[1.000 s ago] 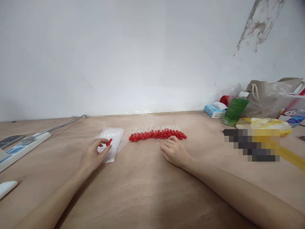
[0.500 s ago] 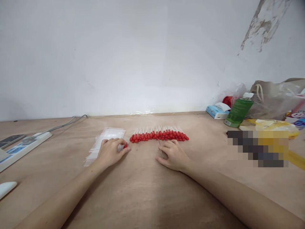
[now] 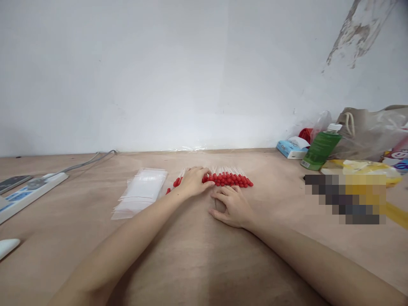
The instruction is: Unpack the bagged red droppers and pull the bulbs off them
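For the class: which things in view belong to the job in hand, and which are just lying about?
Job in hand:
Red-tipped sticks, partly under the left hand, near the right hand
Clear plastic bags, probably, beside them

Seemingly lying about:
Power strip
Phone-like device
Green bottle
Tissue pack
Yellow bag

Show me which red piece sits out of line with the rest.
The leftmost red piece, by the wrist of the left hand: it lies nearer the person, while the other visible red tips bunch along the row.
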### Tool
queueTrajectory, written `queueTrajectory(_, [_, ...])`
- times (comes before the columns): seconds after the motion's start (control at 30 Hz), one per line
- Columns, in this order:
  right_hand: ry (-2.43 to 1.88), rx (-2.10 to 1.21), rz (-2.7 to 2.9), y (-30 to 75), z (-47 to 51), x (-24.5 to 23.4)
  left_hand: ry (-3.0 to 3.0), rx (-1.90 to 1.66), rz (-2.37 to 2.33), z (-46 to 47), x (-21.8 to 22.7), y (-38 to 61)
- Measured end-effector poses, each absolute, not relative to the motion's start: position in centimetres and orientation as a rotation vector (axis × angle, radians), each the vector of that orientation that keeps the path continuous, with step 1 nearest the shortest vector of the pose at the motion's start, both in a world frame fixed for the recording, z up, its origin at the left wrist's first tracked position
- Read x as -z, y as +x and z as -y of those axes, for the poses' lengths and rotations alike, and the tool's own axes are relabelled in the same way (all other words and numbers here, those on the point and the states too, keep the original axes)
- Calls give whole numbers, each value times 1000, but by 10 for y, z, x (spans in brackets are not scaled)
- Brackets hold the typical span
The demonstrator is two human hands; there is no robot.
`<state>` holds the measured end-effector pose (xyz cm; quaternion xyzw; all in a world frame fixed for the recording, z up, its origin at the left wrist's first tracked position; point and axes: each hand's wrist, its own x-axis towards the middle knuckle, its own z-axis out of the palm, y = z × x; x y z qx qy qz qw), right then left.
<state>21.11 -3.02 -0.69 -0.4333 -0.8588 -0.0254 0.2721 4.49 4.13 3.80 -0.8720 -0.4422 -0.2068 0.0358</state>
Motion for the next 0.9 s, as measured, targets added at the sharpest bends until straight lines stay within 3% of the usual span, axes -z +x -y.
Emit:
queueTrajectory(0.3, [-1141, 94, 2144, 212, 30, 10, -2615, 778, 1338, -50, -36, 51])
queueTrajectory(0.57, [-1076, 249, 1772, 228, 29, 7, -2674, 1599, 1304, 20, -25, 4])
queueTrajectory(0.9, [-787, 374, 2240, 235, 40, 11, -2951, 1357, 1068, 47, -1, -7])
